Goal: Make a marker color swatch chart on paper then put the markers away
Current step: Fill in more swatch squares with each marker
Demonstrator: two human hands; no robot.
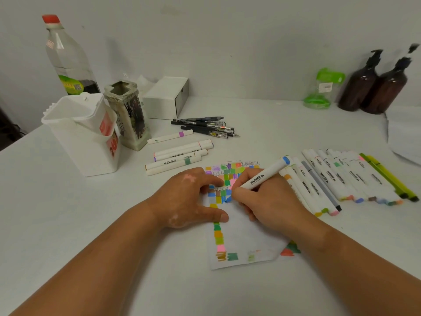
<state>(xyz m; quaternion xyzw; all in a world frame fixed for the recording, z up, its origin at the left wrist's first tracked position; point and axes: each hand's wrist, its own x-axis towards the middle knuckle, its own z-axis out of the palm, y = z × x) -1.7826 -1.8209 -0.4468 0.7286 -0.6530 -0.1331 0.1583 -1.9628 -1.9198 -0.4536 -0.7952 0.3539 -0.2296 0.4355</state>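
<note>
**Wet ink under my own fingers**

My right hand (262,201) is clamped round the blue marker (264,176), tip down mid-chart on the paper (246,236), filling a square. My left hand (189,197) lies flat and spread at the sheet's 9 o'clock edge, fingertips on finished swatches. If those are damp, I'd smear them (the thumb sits beside the yellow column too). If I ease that pressure, the sheet may skid and drag blue into its neighbours. The row of markers (337,176) at 3 o'clock lies near my wrist, so a wide stroke could roll them
</note>
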